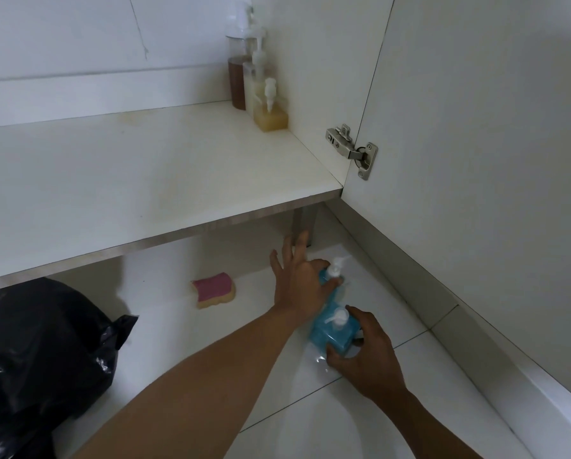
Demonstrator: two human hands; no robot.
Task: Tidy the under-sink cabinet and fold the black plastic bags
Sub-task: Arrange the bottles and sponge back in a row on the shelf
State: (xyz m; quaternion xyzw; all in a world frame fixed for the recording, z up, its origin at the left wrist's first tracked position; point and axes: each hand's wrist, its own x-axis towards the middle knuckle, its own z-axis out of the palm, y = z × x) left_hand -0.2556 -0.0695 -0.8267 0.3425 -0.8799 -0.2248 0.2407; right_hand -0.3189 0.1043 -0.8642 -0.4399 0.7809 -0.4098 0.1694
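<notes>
Two blue pump bottles stand on the white floor tiles in front of the cabinet. My left hand [299,283] rests against the farther blue bottle [327,279], thumb round its neck and the other fingers spread. My right hand [370,352] grips the nearer blue bottle [332,332] from the right side. A full black plastic bag [42,352] sits on the floor at the lower left. The white cabinet shelf [145,173] holds three pump bottles at its back right corner: a brown one [237,84], a pale one [252,86] and a small amber one [270,115].
A pink and tan sponge [212,290] lies on the floor under the shelf edge. The open cabinet door [476,127] hangs on a metal hinge [353,150] at the right. A metal cabinet leg [304,223] stands just behind my left hand.
</notes>
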